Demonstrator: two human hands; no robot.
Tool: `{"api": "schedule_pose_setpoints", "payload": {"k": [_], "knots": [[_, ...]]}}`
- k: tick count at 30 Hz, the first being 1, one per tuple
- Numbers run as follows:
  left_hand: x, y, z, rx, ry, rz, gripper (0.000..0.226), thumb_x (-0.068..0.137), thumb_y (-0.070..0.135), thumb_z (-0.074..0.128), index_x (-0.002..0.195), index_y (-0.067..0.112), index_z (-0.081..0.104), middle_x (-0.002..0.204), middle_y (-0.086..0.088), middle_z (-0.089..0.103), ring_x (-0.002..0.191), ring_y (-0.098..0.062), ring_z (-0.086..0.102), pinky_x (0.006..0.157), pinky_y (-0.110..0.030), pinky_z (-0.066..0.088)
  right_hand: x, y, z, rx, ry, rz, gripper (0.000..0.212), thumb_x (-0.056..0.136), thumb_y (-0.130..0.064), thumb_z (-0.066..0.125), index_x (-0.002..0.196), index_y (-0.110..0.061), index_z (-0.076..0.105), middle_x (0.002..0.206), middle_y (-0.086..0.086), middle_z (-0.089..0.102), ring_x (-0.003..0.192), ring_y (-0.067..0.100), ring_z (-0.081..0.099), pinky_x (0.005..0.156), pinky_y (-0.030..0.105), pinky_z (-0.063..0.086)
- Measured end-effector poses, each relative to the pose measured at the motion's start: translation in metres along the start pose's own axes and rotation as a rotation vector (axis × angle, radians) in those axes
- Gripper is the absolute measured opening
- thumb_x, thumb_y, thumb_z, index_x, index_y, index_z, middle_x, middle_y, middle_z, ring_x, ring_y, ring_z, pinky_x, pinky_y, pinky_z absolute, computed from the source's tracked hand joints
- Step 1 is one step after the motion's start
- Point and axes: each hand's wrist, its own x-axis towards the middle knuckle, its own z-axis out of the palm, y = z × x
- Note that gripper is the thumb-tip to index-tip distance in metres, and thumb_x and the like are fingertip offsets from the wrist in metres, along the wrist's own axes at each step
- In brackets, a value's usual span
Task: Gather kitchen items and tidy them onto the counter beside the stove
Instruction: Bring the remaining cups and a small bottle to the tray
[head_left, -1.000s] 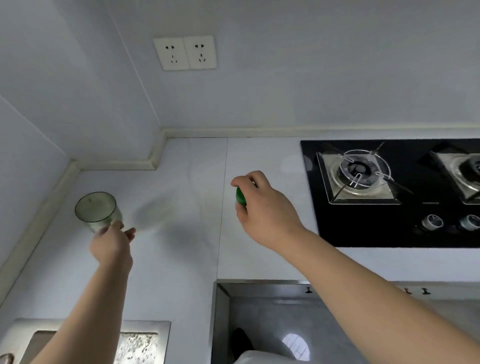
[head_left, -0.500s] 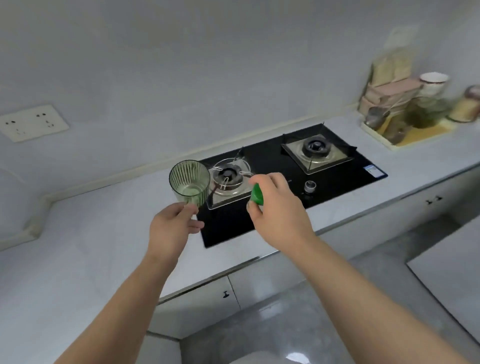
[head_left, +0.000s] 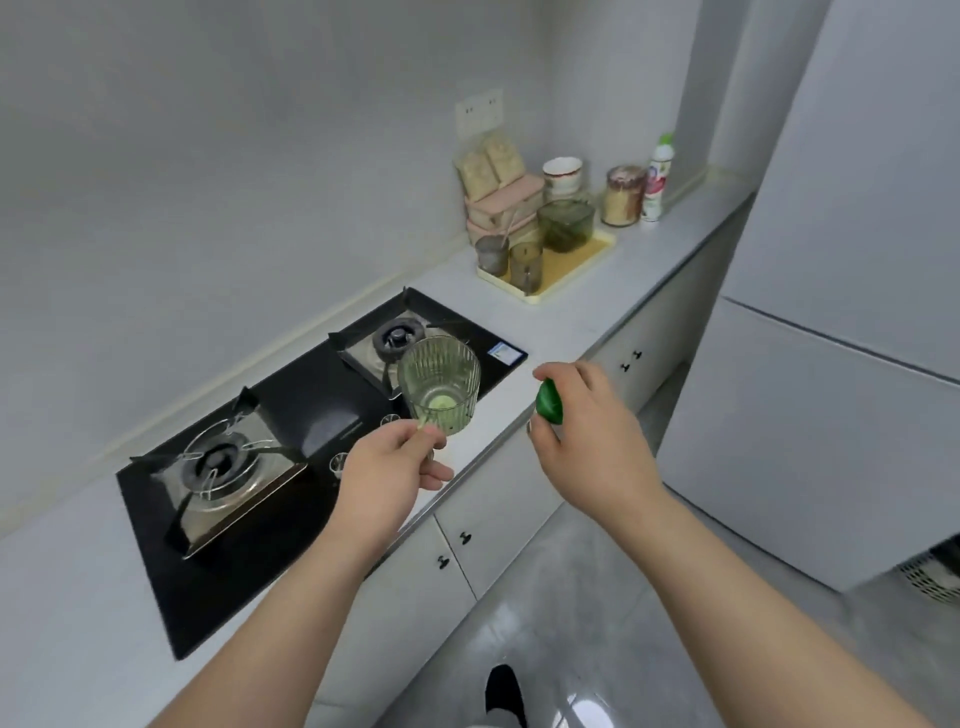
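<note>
Both hands have moved right along the stove (head_left: 291, 431), toward the surface (head_left: 571, 322) beside it. Now the left hand (head_left: 387, 467) pinches one ribbed green glass (head_left: 440, 384) low at its base, above the stove's front edge. The right hand (head_left: 587, 441) curls round one small green object (head_left: 549, 402). With so low a fingertip hold, the glass may tip and fall on the two burners (head_left: 215, 460).

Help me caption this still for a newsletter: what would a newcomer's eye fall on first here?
The ribbed green glass held up in the left hand, in front of the black gas stove, draws the eye first. Next comes the small glossy green object pinched in the right hand, past the counter edge. Farther back, a cream tray crowded with jars sits on the counter beyond the stove.
</note>
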Motion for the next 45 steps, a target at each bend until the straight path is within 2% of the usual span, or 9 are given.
{"api": "schedule_pose_setpoints", "payload": {"k": [7,11,23,26,31,35,40,42,45], "knots": [[0.083,0.019,0.102,-0.008,-0.171,-0.020,0.021,0.098,0.016,0.054,0.090,0.006,0.071,0.075,-0.004,0.071,0.069,-0.026,0.070,0.087,-0.052,0.056,0.056,0.090,-0.025,-0.085,0.024,0.132,0.043,0.094,-0.026,0.056,0.136,-0.027,0.045,0.132,-0.004,0.042,0.094,0.024,0.059,0.073,0.038,0.053],[0.147,0.036,0.166,-0.059,-0.252,-0.056,0.021,0.099,0.014,0.053,0.089,0.003,0.068,0.087,-0.010,0.067,0.066,-0.022,0.069,0.081,-0.046,0.056,0.116,0.142,-0.039,-0.137,0.037,0.172,0.042,0.094,-0.026,0.056,0.134,-0.028,0.045,0.131,-0.004,0.043,0.093,0.027,0.061,0.075,0.041,0.054],[0.326,0.109,0.301,-0.081,-0.287,-0.109,0.027,0.100,0.018,0.045,0.093,-0.001,0.063,0.089,-0.009,0.063,0.081,-0.030,0.073,0.081,-0.041,0.060,0.293,0.250,-0.073,-0.135,0.070,0.251,0.042,0.095,-0.024,0.057,0.135,-0.027,0.046,0.132,-0.003,0.043,0.096,0.024,0.060,0.080,0.042,0.054],[0.372,0.118,0.330,-0.111,-0.258,-0.145,0.023,0.099,0.014,0.045,0.091,0.001,0.062,0.087,-0.008,0.062,0.078,-0.030,0.072,0.083,-0.043,0.059,0.346,0.279,-0.071,-0.107,0.060,0.258,0.041,0.094,-0.024,0.057,0.134,-0.027,0.046,0.135,-0.003,0.043,0.097,0.026,0.061,0.080,0.041,0.054],[0.443,0.119,0.375,-0.151,-0.138,-0.182,0.024,0.102,0.017,0.043,0.091,0.003,0.060,0.090,-0.009,0.060,0.072,-0.027,0.070,0.071,-0.033,0.058,0.439,0.322,-0.060,-0.044,-0.004,0.208,0.041,0.095,-0.020,0.058,0.134,-0.024,0.047,0.135,0.001,0.043,0.098,0.025,0.059,0.080,0.035,0.051],[0.488,0.121,0.405,-0.170,0.021,-0.225,0.028,0.103,0.023,0.045,0.090,0.005,0.062,0.075,-0.002,0.066,0.067,-0.024,0.069,0.091,-0.047,0.057,0.510,0.348,-0.054,-0.036,-0.098,0.162,0.037,0.096,-0.019,0.057,0.131,-0.023,0.046,0.129,0.004,0.044,0.092,0.024,0.056,0.076,0.032,0.047],[0.533,0.129,0.427,-0.290,0.173,-0.332,0.024,0.103,0.021,0.043,0.089,0.010,0.059,0.049,0.008,0.065,0.067,-0.022,0.068,0.095,-0.047,0.055,0.583,0.364,-0.034,-0.035,-0.199,0.090,0.032,0.095,-0.014,0.058,0.123,-0.020,0.046,0.126,0.009,0.046,0.091,0.026,0.057,0.081,0.038,0.050],[0.547,0.127,0.433,-0.310,0.214,-0.385,0.024,0.102,0.021,0.043,0.089,0.011,0.059,0.052,0.005,0.067,0.068,-0.022,0.070,0.095,-0.045,0.055,0.600,0.367,-0.023,-0.038,-0.234,0.076,0.032,0.094,-0.011,0.058,0.122,-0.018,0.046,0.124,0.010,0.045,0.090,0.027,0.057,0.081,0.041,0.051],[0.567,0.121,0.443,-0.313,0.241,-0.446,0.026,0.103,0.024,0.042,0.104,0.007,0.062,0.078,-0.007,0.074,0.076,-0.021,0.072,0.085,-0.036,0.057,0.622,0.371,-0.006,-0.045,-0.243,0.080,0.031,0.093,-0.008,0.057,0.121,-0.017,0.046,0.122,0.011,0.045,0.088,0.028,0.058,0.081,0.043,0.052]]}}
